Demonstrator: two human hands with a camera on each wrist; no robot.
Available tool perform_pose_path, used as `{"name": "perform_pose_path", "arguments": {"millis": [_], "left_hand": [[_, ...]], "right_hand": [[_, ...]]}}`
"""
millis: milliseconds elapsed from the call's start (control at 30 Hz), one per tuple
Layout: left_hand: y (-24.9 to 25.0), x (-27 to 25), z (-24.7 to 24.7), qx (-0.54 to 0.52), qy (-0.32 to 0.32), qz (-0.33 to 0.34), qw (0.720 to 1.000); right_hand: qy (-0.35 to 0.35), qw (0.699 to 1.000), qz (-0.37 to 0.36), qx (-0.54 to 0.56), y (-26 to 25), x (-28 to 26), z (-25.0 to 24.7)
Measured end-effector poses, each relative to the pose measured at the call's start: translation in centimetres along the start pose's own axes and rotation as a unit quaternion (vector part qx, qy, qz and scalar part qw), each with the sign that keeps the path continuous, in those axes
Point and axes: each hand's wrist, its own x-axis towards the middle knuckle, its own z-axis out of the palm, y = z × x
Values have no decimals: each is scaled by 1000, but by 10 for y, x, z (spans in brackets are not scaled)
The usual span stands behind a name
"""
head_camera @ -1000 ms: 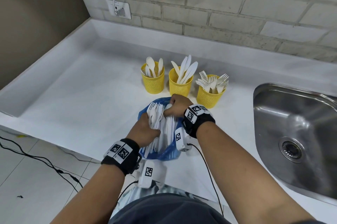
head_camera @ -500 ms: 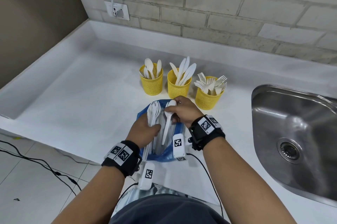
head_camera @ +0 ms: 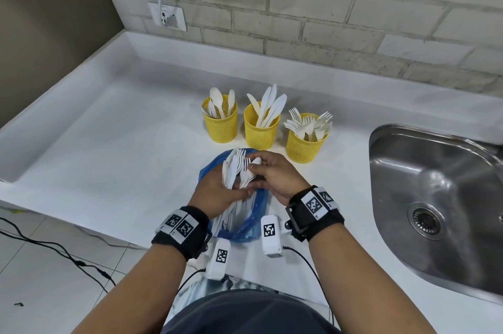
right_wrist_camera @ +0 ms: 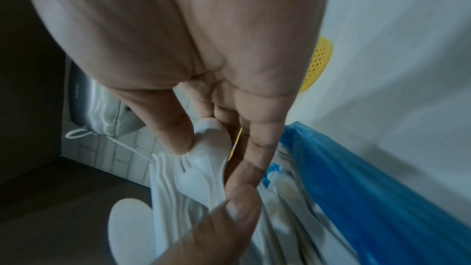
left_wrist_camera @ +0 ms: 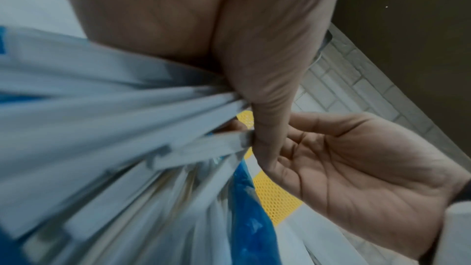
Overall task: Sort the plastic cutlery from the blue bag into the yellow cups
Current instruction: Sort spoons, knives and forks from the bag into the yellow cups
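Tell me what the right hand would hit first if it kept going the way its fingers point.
The right hand points left, toward the bundle of white plastic cutlery that the left hand grips over the blue plastic bag. It already pinches a white plastic spoon there, so it would likely meet that bundle first.

A white countertop (head_camera: 114, 148) carries three yellow cups (head_camera: 260, 129) in a row at twelve o'clock (each holding white cutlery), the blue bag (head_camera: 242, 227) just nearer, a steel sink (head_camera: 435, 197) at three o'clock.
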Motion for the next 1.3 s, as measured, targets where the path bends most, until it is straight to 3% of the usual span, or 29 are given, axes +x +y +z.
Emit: {"name": "perform_pose_path", "arguments": {"millis": [200,367,500,667,767,967,1067,1200,1300], "left_hand": [[1,4,6,11,-5,55,998],[9,2,2,-15,-34,53,998],[20,5,-9,-56,37,45,997],[64,1,-14,-176,66,84,979],[86,-3,-11,-209,49,115,970],[91,-5,-5,-158,-12,120,980],[86,-5,-3,-109,23,104,988],[84,-6,3,-147,50,101,983],[88,-7,3,-149,57,105,982]], "right_hand": [[1,1000,-27,0,-9,-11,1],[12,998,-46,-34,-12,-18,-2],[10,998,-40,-56,-9,-23,-5],[-95,992,-13,-87,-5,-34,3],[-150,983,-5,-106,-1,-37,15],[-65,993,-44,-87,-7,-40,25],[-10,995,-71,-67,-6,-37,25],[47,991,-111,-61,-4,-27,26],[3,993,-117,-25,-2,-28,24]]}}
